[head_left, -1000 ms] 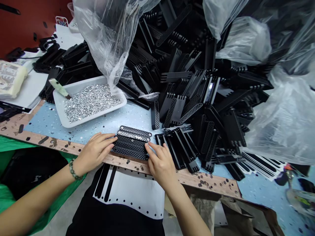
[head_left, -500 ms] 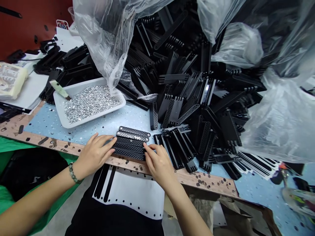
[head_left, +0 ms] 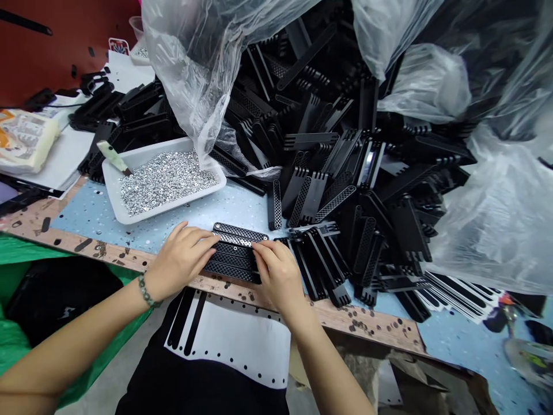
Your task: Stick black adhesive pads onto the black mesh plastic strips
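Observation:
Several black bars (head_left: 232,261) with a crosshatched face lie side by side at the table's front edge. Small silver washers sit at the ends of the farthest bars, and a loose washer (head_left: 235,248) lies mid-length on one. My left hand (head_left: 180,260) reaches over the bars' left ends, fingers together and fingertips at the second bar from the back. At that bar's right end, my right hand (head_left: 283,278) has its thumb and index finger drawn together in a pinch. Whatever either set of fingertips holds is too small or hidden to make out.
A white tray (head_left: 113,199) full of silver washers, with a green-handled brush (head_left: 113,155) in it, stands behind my left hand. A large heap of black slotted parts (head_left: 319,193) spills from clear plastic bags (head_left: 190,69). A white perforated sheet (head_left: 242,340) hangs over my lap.
My fingertips have moved from the sides of the row onto the ends of the second bar from the back. The whole view has shifted slightly, so things sit further right.

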{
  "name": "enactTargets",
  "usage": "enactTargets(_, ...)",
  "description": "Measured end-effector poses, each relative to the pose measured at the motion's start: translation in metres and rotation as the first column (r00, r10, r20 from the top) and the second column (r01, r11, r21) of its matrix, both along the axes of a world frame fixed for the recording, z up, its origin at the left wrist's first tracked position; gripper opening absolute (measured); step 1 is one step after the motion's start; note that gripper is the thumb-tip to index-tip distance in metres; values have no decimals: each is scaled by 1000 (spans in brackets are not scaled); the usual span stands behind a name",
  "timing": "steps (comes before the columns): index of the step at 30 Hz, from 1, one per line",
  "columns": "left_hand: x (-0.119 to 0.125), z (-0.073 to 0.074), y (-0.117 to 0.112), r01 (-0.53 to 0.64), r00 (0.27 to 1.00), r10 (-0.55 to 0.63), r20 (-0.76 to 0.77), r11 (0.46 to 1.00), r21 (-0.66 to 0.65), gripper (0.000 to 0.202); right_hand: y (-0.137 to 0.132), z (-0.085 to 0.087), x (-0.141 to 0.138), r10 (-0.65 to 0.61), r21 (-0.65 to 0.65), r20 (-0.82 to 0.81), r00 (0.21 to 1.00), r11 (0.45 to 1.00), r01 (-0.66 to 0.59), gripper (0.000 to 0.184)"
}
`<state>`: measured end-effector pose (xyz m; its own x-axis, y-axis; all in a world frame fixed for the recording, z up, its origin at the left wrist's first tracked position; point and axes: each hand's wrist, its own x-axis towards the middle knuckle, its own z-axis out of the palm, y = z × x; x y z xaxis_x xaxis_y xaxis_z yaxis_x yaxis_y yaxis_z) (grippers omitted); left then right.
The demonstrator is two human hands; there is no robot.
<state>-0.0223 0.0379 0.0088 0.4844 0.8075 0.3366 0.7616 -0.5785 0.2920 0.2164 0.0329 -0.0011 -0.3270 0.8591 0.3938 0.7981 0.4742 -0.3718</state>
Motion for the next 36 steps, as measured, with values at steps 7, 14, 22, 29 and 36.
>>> enactTargets(7,28,-2,31,81,991,-82,-102,997,-20,22,16,-9,-10,23,-115,-18,1000,993,-25,26)
enactTargets(14,35,-7,36,65,995,-68,-70,997,-36,21,8,-2,0,30,-124,-57,998,992,-37,25)
enactTargets(22,15,-4,0,127,992,-126,-9,990,64,22,-33,-6,3,60,-91,-44,997,994,-64,19)
enactTargets(29,-4,-10,-29,76,994,-76,76,997,-2,25,-37,-8,8,63,-89,-111,992,993,-73,16)
enactTargets(36,-4,-10,-38,51,993,-52,-104,999,-4,36,-43,-8,5,65,33,37,997,997,-66,27)
